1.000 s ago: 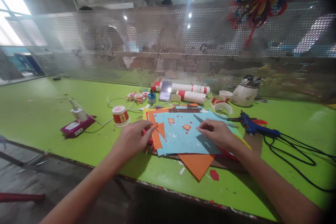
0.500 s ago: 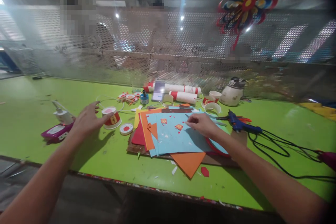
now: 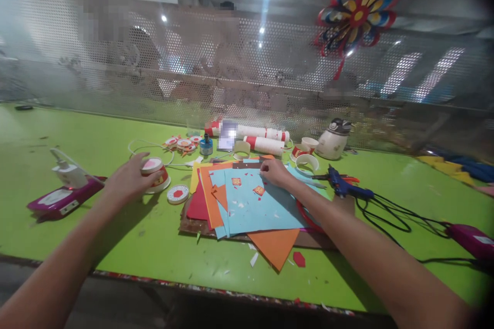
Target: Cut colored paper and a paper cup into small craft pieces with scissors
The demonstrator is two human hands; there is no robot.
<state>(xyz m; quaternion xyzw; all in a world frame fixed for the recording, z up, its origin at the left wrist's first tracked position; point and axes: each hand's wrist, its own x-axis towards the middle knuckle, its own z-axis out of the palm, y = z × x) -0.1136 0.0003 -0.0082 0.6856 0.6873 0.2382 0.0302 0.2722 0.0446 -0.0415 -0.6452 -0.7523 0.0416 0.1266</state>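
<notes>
Presently on the green surface [image 3: 96, 139]:

Left hand [image 3: 129, 180]: fingers curled round a small red-and-white cup [image 3: 154, 175] standing upright left of the paper stack; the thumb side is hidden, so how firm the grip is cannot be told.

Right hand [image 3: 275, 172]: lying on the far edge of the stack, fingers bent and close together, tips on the paper; whether they pinch anything cannot be told.

Stack: blue sheet [image 3: 258, 205] on top, bearing two small red cut-outs and paper specks; orange sheets [image 3: 275, 248] and a red sheet [image 3: 198, 204] poking out beneath, all on brown card.

Round lid [image 3: 178, 194], white with a red centre, just beside the cup, between it and the stack.

Pink device [image 3: 62, 200] with a white plug on it, well left of the cup.

Blue glue gun [image 3: 345, 187] right of the stack, black cable trailing to the right.

Tape ring [image 3: 306, 163], rolled tubes [image 3: 266, 139] and a white pot [image 3: 332, 141] along the far side.

Perforated screen [image 3: 247, 77] behind, paper pinwheel [image 3: 357, 10] hung on it.
</notes>
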